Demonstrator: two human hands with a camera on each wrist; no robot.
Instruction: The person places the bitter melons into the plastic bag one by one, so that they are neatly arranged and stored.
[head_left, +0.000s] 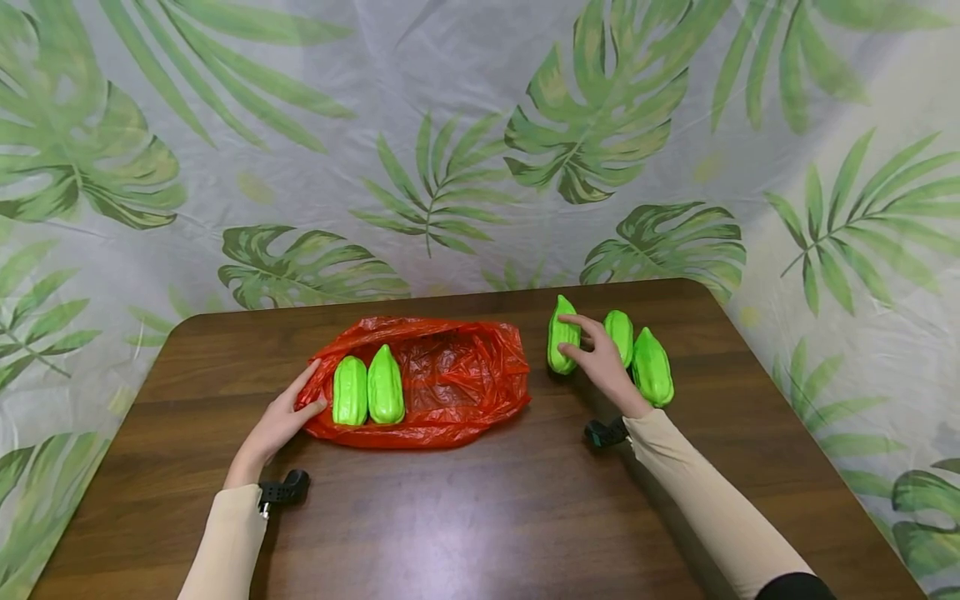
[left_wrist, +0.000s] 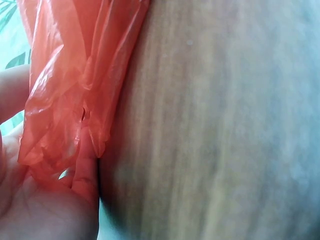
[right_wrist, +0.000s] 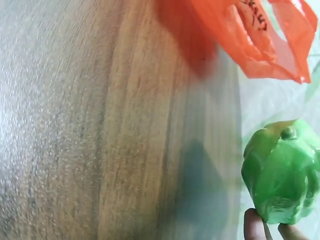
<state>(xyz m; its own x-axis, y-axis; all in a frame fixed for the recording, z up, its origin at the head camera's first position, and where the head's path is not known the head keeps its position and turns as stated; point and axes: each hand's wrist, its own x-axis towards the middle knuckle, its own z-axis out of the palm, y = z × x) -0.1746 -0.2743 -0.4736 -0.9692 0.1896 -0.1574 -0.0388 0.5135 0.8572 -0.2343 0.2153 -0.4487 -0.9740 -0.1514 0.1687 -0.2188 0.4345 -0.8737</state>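
A red plastic bag lies on its side with its mouth wide, and two bright green ridged gourds sit side by side in its left part. At the bag's left edge my left hand grips the plastic; the left wrist view shows red film over some of its fingers. To the right of the bag, my right hand pinches another green ridged gourd between thumb and fingers. In the right wrist view that gourd is above the tabletop, a shadow beneath it.
Two more green gourds, one behind the other, lie right of my right hand on the brown wooden table. A leaf-patterned cloth hangs behind the table's far edge.
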